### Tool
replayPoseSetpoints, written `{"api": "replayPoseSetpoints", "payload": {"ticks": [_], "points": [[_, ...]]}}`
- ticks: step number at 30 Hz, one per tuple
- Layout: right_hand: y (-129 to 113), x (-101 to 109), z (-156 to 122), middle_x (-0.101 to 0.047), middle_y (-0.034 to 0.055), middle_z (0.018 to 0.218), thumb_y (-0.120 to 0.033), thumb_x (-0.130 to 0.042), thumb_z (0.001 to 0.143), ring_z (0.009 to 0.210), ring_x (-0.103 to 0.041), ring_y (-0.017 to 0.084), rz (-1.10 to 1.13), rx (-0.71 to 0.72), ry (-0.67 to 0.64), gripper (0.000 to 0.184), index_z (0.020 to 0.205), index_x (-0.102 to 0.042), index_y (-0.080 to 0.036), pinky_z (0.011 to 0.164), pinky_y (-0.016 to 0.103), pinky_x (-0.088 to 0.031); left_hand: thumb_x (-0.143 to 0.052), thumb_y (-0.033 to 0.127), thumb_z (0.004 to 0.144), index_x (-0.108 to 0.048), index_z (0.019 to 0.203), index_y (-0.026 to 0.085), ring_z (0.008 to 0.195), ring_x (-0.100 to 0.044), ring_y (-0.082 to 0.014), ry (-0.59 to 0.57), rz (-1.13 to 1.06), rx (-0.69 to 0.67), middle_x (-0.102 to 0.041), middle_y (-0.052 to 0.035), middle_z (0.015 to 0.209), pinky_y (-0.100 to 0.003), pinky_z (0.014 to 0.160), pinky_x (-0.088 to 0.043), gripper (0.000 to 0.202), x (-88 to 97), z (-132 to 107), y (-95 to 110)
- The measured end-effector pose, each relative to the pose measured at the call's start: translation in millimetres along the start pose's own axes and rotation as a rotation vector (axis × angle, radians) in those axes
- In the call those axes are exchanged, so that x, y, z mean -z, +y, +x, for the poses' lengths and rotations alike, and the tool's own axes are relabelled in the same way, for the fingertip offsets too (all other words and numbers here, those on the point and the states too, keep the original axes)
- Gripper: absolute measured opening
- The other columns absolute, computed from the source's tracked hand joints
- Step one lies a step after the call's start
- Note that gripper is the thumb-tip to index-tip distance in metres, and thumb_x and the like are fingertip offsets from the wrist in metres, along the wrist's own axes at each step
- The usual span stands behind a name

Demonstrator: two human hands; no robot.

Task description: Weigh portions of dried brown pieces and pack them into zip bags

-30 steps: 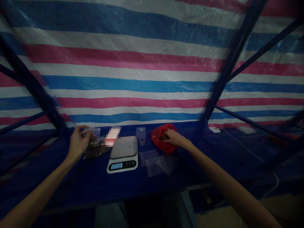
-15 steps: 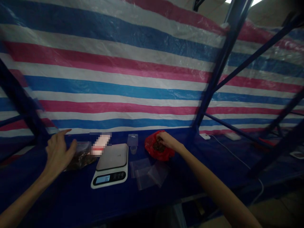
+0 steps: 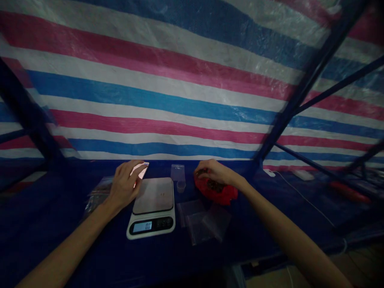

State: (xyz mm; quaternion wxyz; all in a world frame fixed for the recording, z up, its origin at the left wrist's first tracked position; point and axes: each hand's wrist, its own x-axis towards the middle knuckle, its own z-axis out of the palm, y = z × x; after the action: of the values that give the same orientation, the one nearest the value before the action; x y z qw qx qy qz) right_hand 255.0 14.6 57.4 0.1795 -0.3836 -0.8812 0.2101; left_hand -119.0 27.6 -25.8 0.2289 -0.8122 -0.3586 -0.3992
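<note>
My left hand [image 3: 126,185] hovers over the left edge of a white digital kitchen scale [image 3: 153,208], fingers loosely apart, holding nothing; its fingertips are near a small pink-lit object [image 3: 141,170] behind the scale. My right hand [image 3: 213,173] is closed in a pinch on small dark pieces above a red plastic bag [image 3: 216,191] that holds more dark pieces. A clear bag of dark contents [image 3: 97,195] lies left of my left wrist.
Several empty clear zip bags [image 3: 201,219] lie right of the scale. A small clear cup [image 3: 180,186] and a clear bag [image 3: 177,172] stand behind it. Dark blue shelf posts [image 3: 288,112] frame a striped tarp wall. A white adapter and cable [image 3: 269,173] lie on the right.
My left hand let go of the clear bag of dark contents and moved right over the scale's edge. My right hand lifted out of the red bag with a pinch of dark pieces.
</note>
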Motion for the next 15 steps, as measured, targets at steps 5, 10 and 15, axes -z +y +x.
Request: {"api": "replayPoseSetpoints", "payload": {"ticks": [5,10,15], "points": [[-13.5,-29.4,35.6,-0.073,0.0073,0.097,-0.011,-0.068,0.087,0.087,-0.069,0.017,0.001,0.07,-0.118,0.016,0.101,-0.076,-0.015,0.08,0.028,-0.054,-0.048,0.009,0.086,-0.051,0.133,0.022,0.121,-0.056,-0.0292,-0.003,-0.009,0.114,-0.059,-0.0129,0.13,-0.046,0.102,-0.043,0.049,6.5,3.9,0.5],[-13.1,-37.8,48.7,-0.074,0.0066,0.097,-0.008,-0.067,0.087,0.088,-0.069,0.017,-0.071,0.101,-0.207,0.019,0.101,-0.077,-0.016,0.08,0.028,-0.052,-0.049,0.01,0.086,-0.048,0.135,0.022,0.124,-0.054,-0.0307,0.009,-0.012,0.229,-0.056,-0.0132,0.132,-0.048,0.104,-0.042,0.051,13.5,8.2,0.6],[-19.4,-38.6,51.0,-0.075,0.0064,0.096,-0.004,-0.063,0.087,0.088,-0.069,0.018,-0.118,0.116,-0.269,0.022,0.1,-0.076,-0.016,0.081,0.028,-0.051,-0.047,0.01,0.087,-0.047,0.136,0.02,0.125,-0.053,-0.0303,0.015,-0.045,0.257,-0.055,-0.0138,0.131,-0.047,0.104,-0.042,0.05,17.9,9.1,4.5]]}}
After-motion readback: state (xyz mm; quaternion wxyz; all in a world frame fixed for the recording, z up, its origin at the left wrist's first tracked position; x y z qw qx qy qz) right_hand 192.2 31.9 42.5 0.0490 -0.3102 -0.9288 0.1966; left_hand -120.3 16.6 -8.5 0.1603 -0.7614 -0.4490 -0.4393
